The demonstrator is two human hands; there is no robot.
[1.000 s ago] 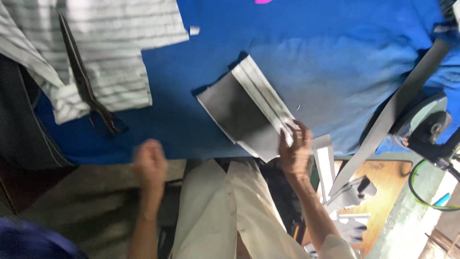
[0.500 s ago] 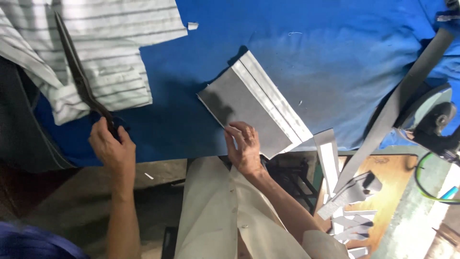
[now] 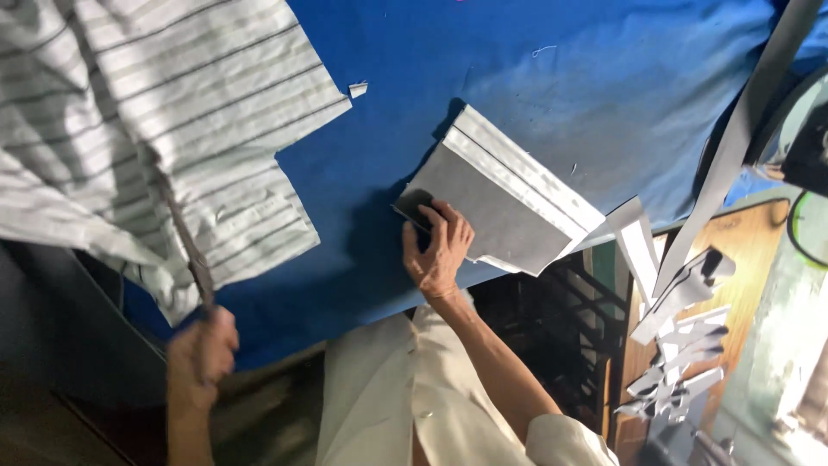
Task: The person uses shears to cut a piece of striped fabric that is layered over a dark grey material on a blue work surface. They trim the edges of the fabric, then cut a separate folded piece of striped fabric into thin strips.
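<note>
Under the fingers (image 3: 448, 226) of the right hand (image 3: 438, 252) lies a grey cloth piece (image 3: 492, 203) with a pale striped band along its far edge, flat on the blue table cover (image 3: 552, 95). Those fingers are spread slightly apart and bent, their tips pressing on the near left corner of the piece, where a small dark patch (image 3: 417, 205) shows just ahead of them; they pin the cloth without closing around it. Most of the piece stretches up and to the right of the fingertips, its lower right corner hanging past the table edge.

Well to the left of that hand, the left hand (image 3: 203, 352) is curled into a fist around the handles of long scissors (image 3: 186, 246), fingers wrapped tight together. Their blades run up and away from the knuckles, lying on the striped white fabric (image 3: 172, 112) that covers the upper left of the table. A tiny fabric scrap (image 3: 357, 88) rests on the blue cover just beyond that fabric's right corner.

Far right of the right-hand fingers, past the table edge, a heap of pale cut strips (image 3: 681, 345) lies on a wooden surface (image 3: 759, 250), and a long grey strip (image 3: 742, 138) hangs diagonally above them.
</note>
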